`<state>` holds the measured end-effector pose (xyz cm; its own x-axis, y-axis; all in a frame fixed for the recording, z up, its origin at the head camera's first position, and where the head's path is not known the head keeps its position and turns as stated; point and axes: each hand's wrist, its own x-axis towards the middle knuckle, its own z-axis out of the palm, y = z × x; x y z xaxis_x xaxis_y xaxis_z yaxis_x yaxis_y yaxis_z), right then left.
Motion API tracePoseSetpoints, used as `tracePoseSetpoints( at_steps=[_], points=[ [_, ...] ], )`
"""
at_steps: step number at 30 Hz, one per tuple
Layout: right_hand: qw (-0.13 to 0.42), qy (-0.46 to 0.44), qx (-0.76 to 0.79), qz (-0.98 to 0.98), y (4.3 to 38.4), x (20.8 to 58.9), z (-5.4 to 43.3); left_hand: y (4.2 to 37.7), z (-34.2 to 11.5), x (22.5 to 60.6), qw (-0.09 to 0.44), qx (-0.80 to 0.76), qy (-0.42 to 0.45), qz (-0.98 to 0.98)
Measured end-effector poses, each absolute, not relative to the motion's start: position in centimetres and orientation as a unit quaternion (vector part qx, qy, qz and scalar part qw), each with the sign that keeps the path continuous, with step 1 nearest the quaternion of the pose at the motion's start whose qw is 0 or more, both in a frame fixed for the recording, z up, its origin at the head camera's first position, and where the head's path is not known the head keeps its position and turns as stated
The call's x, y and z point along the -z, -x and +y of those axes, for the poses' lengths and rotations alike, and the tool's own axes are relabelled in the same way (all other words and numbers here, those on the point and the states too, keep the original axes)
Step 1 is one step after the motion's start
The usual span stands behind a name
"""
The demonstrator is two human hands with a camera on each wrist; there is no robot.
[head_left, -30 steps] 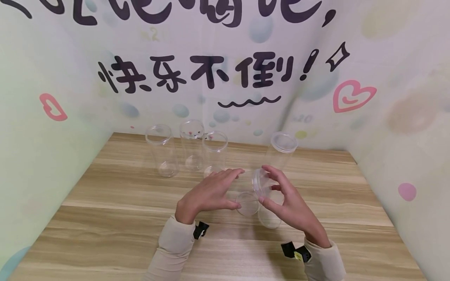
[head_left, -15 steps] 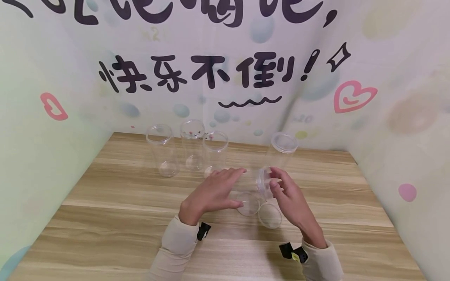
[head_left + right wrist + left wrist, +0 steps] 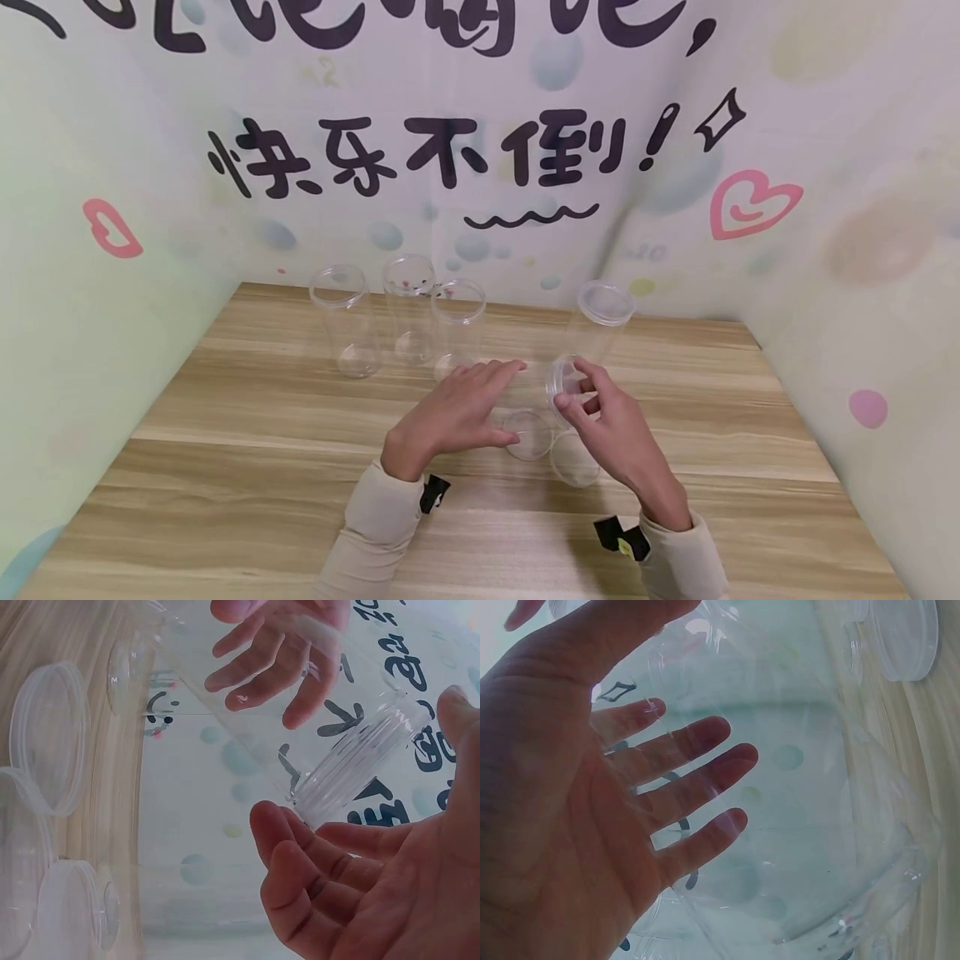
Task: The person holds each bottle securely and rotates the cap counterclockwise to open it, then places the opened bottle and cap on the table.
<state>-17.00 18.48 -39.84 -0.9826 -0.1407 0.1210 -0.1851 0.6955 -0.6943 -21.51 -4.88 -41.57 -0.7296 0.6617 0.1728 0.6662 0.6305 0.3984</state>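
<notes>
A clear plastic jar (image 3: 225,697) is held tilted over the table between both hands. My left hand (image 3: 457,412) grips its body, and in the left wrist view the fingers show through the clear wall. A ridged clear lid (image 3: 367,757) sits on the end of the jar towards my right hand (image 3: 618,429). That hand pinches the lid's rim, with the thumb on one side and the fingers on the other. Below the jar, two clear round lids (image 3: 528,435) (image 3: 576,460) lie side by side on the wooden table (image 3: 480,533).
Three clear jars without lids (image 3: 357,325) (image 3: 412,312) (image 3: 459,321) stand upright at the back left. A lidded jar (image 3: 606,304) stands at the back right. A printed wall cloth (image 3: 465,242) borders the table behind.
My right hand lets its thumb come off the lid, then sets it back on the rim. The jar and left hand shift slightly to the right.
</notes>
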Motion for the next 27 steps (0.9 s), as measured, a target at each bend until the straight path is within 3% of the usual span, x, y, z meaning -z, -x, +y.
tracePoseSetpoints(
  at_steps=[11, 27],
  points=[
    [0.013, -0.073, -0.386, -0.919, 17.01, 39.61, 18.39, 21.56, -5.10, 41.52, -0.004, 0.227, 0.363, -0.904],
    [0.018, -0.130, -0.404, -0.905, 16.74, 39.57, 18.79, 21.57, -5.14, 41.60, -0.010, 0.231, 0.369, -0.900]
  ],
)
